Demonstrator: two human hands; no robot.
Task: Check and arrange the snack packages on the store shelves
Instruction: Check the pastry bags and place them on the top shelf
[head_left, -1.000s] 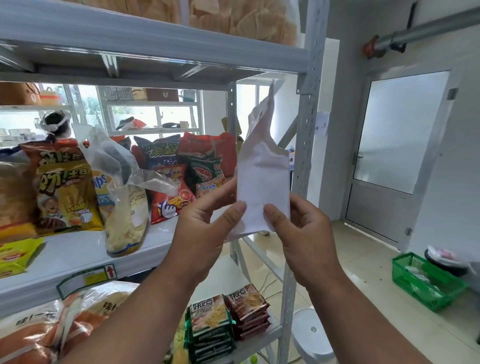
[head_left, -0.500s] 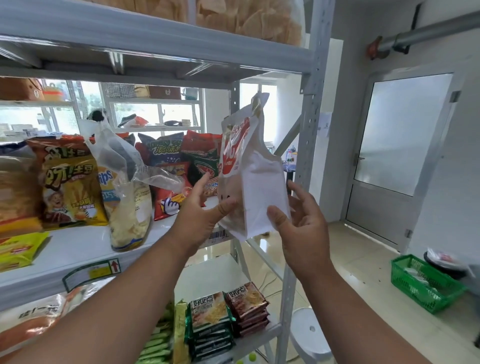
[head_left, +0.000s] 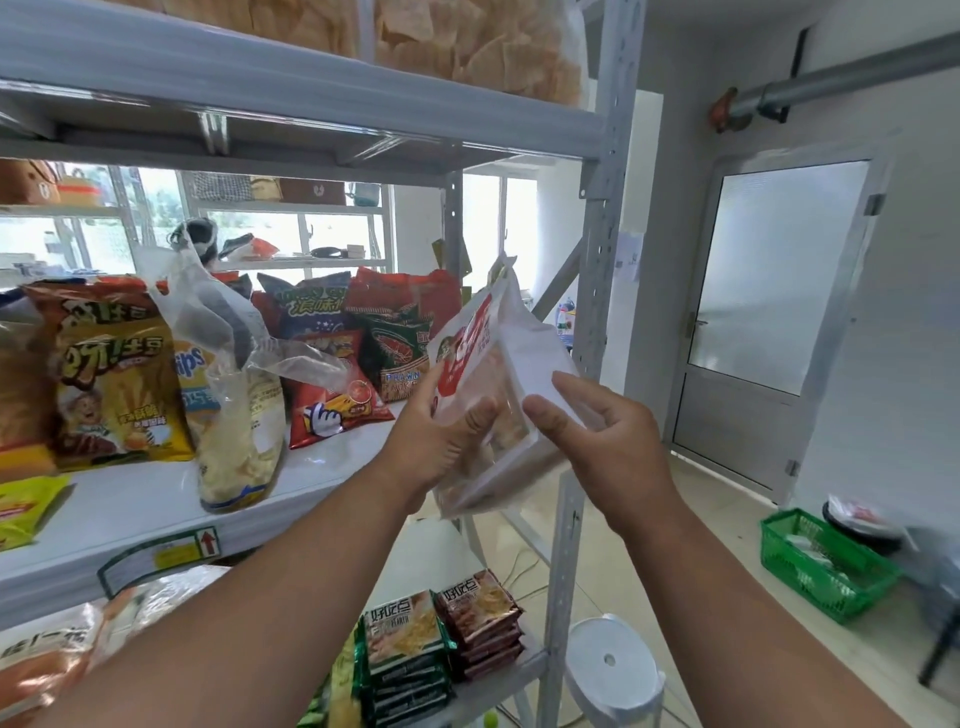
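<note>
I hold a white snack package (head_left: 511, 364) with a red label, tilted, in front of the shelf's right end. My left hand (head_left: 441, 441) grips its lower left side with the thumb across the front. My right hand (head_left: 597, 441) pinches its right edge between thumb and fingers. On the white middle shelf (head_left: 130, 499) stand a yellow chip bag (head_left: 117, 384), a clear bag of chips (head_left: 239, 415), a red bag (head_left: 332, 395) and a green prawn cracker bag (head_left: 395, 353).
A grey metal upright (head_left: 597, 291) stands just right of the package. Stacked biscuit packs (head_left: 441, 644) lie on the lower shelf. A white stool (head_left: 613, 670) and a green basket (head_left: 826, 566) sit on the floor. A door (head_left: 769, 312) is at the right.
The package has turned from its plain white back to its red-labelled front and has dropped lower and tilted. Both hands shifted their hold on it.
</note>
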